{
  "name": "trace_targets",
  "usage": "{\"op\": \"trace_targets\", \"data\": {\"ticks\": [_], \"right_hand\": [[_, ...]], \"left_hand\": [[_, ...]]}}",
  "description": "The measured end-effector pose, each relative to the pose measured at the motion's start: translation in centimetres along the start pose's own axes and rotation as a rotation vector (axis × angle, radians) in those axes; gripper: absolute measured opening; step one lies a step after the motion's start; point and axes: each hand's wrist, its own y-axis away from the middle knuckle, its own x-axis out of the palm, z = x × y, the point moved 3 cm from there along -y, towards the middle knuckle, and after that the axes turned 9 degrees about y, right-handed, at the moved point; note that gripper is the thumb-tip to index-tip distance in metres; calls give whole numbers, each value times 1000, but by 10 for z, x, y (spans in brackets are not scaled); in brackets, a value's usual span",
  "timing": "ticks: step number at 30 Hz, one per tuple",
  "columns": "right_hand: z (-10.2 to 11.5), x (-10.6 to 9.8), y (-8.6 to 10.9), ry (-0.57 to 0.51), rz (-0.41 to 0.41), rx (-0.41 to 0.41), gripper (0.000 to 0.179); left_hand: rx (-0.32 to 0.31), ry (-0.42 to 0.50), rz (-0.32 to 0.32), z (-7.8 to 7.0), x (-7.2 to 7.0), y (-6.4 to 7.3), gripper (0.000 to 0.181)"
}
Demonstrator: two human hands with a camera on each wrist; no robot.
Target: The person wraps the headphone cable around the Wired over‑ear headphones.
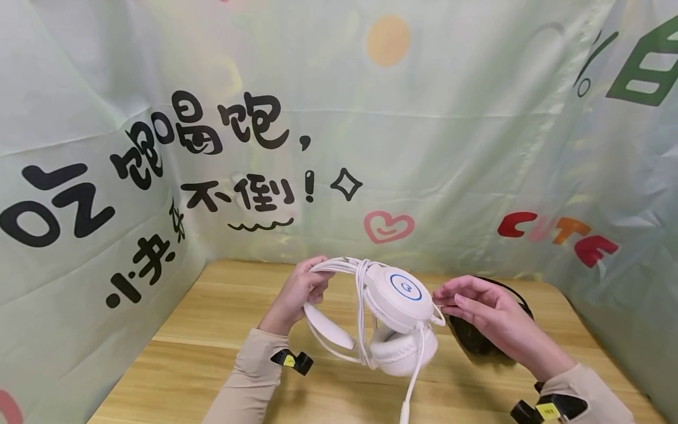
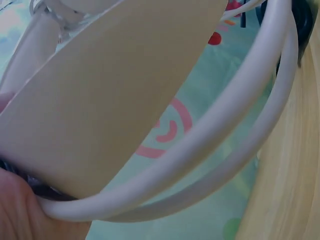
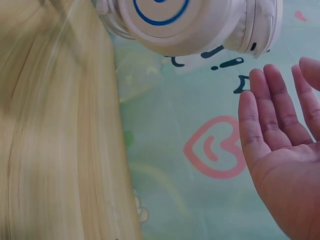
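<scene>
A pair of white headphones (image 1: 405,309) is held up over the table, its cable (image 1: 361,318) wound around the headband and ear cups. My left hand (image 1: 304,288) grips the headband at its left end. Close up in the left wrist view, the broad headband (image 2: 115,95) and the cable strands (image 2: 200,137) cross in front of the camera. Beside the ear cups, my right hand (image 1: 489,312) has its fingers loosely extended. Nothing lies in the right palm (image 3: 295,160) in the right wrist view, where an ear cup (image 3: 200,30) with a blue ring shows above the fingers.
Partly behind my right hand, a black headset (image 1: 468,338) with a thin band rests on the wooden table (image 1: 212,353). A printed pale green cloth (image 1: 450,165) hangs along the back and sides. The white cable's end (image 1: 405,412) dangles toward the front.
</scene>
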Motion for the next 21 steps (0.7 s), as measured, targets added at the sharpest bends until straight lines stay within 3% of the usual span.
{"op": "trace_targets", "data": {"ticks": [13, 21], "right_hand": [[-19, -15, 29, 3, -15, -17, 44], [-25, -18, 39, -23, -37, 46, 43]], "left_hand": [[-128, 78, -162, 18, -17, -7, 13], [-225, 82, -271, 34, -31, -11, 13]]}}
